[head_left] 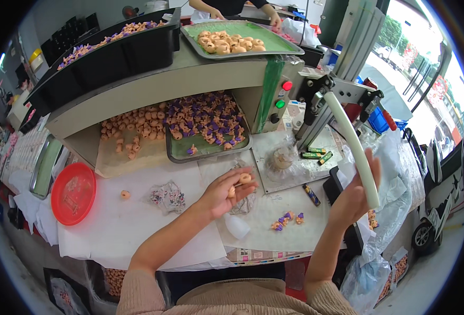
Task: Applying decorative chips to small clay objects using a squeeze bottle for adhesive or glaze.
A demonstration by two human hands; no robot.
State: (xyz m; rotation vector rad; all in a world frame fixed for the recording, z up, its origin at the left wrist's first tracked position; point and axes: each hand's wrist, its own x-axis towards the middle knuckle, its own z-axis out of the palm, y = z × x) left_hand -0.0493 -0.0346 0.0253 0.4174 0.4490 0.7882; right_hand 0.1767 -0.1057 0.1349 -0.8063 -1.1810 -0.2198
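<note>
My left hand (220,193) is above the table with its fingers curled around small peach doll heads (245,178); two show. To the right, my right hand (353,198) is on the long white lever handle (351,139) of a bench press (316,113); the handle hides part of the palm. Beneath the press, on its metal base plate (324,170), sits a round fixture wrapped in clear plastic (282,158). Several peach-and-purple doll pieces (287,220) lie on the table between my arms. Close to my left wrist is a translucent white cup-like piece (237,226).
Under the shelf, a tray (176,159) holds many peach-and-purple pieces beside loose doll heads (137,123). A red plastic dish (74,194) is at left. Above stand a black bin (106,68) and a tray of larger heads (295,50). Another person's hand (275,21) shows beyond.
</note>
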